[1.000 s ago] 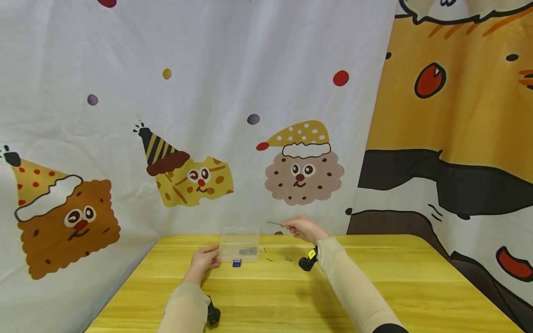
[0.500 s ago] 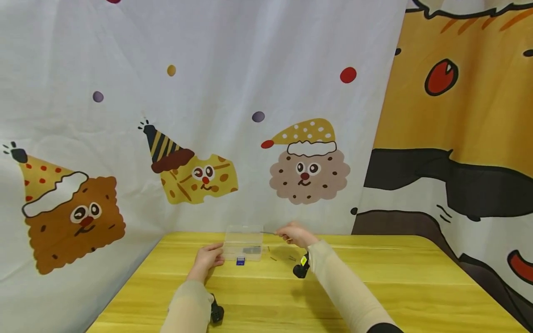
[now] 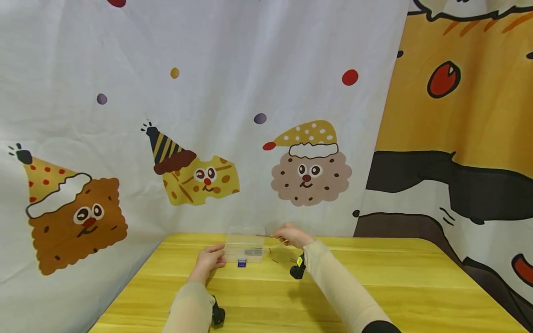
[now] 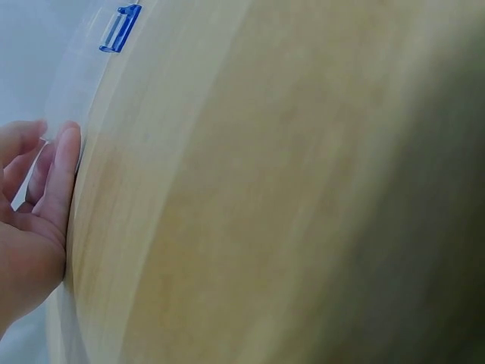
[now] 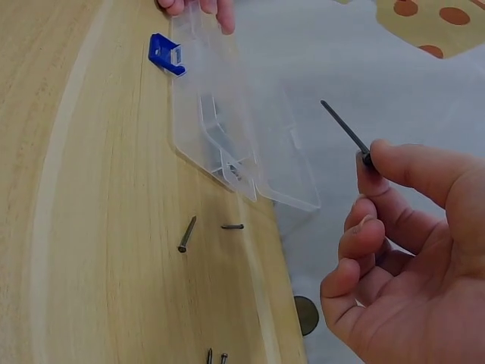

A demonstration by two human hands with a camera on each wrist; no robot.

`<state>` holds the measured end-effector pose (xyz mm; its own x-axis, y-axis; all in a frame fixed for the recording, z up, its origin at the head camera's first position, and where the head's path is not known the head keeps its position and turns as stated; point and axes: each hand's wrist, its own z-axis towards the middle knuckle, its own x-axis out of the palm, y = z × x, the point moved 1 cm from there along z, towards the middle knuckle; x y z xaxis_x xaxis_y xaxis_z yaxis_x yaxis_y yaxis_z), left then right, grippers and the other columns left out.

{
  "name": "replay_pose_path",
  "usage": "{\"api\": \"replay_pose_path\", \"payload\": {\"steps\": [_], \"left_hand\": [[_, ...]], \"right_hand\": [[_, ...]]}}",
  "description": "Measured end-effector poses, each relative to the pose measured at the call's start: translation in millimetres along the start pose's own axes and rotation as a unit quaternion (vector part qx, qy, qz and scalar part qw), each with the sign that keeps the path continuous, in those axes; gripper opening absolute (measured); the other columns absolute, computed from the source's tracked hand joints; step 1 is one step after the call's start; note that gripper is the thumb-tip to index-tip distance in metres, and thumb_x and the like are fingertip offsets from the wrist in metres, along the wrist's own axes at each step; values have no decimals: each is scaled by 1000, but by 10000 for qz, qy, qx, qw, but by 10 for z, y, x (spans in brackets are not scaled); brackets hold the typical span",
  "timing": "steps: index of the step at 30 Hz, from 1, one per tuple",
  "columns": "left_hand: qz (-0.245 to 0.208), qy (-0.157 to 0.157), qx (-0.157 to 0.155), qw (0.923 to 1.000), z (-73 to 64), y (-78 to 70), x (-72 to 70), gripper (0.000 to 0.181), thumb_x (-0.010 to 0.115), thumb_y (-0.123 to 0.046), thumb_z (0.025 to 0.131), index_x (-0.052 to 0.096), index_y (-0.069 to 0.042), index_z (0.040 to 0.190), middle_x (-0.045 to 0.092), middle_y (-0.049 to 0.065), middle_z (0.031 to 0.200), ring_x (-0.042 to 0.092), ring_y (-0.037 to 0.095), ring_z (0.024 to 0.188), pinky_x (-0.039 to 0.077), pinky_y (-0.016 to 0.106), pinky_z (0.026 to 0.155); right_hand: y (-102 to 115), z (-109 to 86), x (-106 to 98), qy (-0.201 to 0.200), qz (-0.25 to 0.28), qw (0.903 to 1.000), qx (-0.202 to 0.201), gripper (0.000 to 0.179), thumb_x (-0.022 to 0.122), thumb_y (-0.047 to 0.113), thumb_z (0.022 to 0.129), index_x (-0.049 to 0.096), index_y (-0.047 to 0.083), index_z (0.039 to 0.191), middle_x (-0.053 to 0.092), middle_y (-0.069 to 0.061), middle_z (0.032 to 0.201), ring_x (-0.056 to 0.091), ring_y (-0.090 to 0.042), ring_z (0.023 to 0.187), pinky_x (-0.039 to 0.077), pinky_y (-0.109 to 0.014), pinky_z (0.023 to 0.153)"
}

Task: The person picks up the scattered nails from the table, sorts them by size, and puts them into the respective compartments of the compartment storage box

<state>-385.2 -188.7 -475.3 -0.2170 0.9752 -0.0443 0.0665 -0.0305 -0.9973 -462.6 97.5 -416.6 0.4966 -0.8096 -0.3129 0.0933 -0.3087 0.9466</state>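
A clear plastic box [image 3: 232,258] with its lid [image 3: 245,237] raised stands near the table's back edge. Its blue latch [image 5: 165,54] hangs at the front. My left hand [image 3: 208,260] grips the box's left end between thumb and fingers. Beyond the box's right end, my right hand [image 3: 293,236] pinches a dark nail [image 5: 345,127] by its head, between thumb and index finger. The nail's point reaches toward the raised lid. In the right wrist view, some dark metal pieces [image 5: 216,133] show through the box wall.
Loose nails lie on the wooden table [image 3: 258,296] right of the box: one longer nail [image 5: 187,234], one short nail [image 5: 233,227] and two at the lower frame edge. A patterned curtain [image 3: 208,92] hangs behind the table's back edge.
My right hand has moved left and lower with the nail, closer to the box's right end. My left hand stays at the box. The head view has shifted slightly.
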Motion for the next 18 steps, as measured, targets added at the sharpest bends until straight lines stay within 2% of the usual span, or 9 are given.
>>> {"api": "replay_pose_path", "payload": {"steps": [4,5,8,11,13,14,15,18], "left_hand": [[38,-20,7,10000,-7,2,-4,36,54,-1,96,54,14,129,64,19,79,64,16,62,59,28,60],[58,-30,5,10000,-11,5,-1,36,54,-1,96,54,14,129,64,19,79,64,17,62,59,28,60],[87,-54,-8,9999,-12,20,2,36,54,-2,96,54,13,129,64,19,80,65,17,63,60,28,61],[81,-82,-18,9999,-11,27,4,36,54,-2,96,54,13,129,64,19,81,65,16,63,60,28,61],[67,-68,-11,10000,-2,34,5,36,55,-2,96,54,13,129,64,20,82,65,16,62,60,28,61],[59,-67,-8,10000,0,34,7,36,55,-2,96,54,13,129,64,21,82,65,16,62,60,29,61],[62,-67,-7,10000,0,30,9,36,55,-2,96,54,12,129,64,21,83,65,17,62,60,29,61],[66,-45,22,10000,2,20,11,36,56,-2,96,55,12,129,64,23,84,65,18,62,60,30,62]], "right_hand": [[-9,47,35,85,-263,9996,-105,36,61,11,95,46,11,62,38,-4,61,32,-16,55,29,-31,55],[-19,59,43,109,-340,9993,-125,39,61,11,94,42,12,60,36,-3,60,31,-16,54,29,-32,55],[-49,104,68,166,-680,9973,-202,41,63,13,94,42,14,58,34,-1,55,28,-14,50,28,-36,54],[-62,141,96,170,-1114,9931,-337,33,64,15,93,59,7,61,37,0,54,27,-12,46,28,-37,53],[-55,153,117,161,-1402,9889,-464,28,64,15,92,69,-1,70,50,-4,57,26,-11,47,30,-35,51],[-47,155,129,166,-1531,9868,-497,24,64,15,92,73,-3,78,57,-4,64,30,-11,49,34,-34,53],[-42,158,145,156,-1678,9840,-572,23,64,14,92,73,-2,79,64,-7,71,29,-10,50,35,-32,52],[-18,159,213,166,-2002,9772,-694,34,63,11,91,61,3,59,59,-1,60,25,-10,49,33,-26,48]]}}
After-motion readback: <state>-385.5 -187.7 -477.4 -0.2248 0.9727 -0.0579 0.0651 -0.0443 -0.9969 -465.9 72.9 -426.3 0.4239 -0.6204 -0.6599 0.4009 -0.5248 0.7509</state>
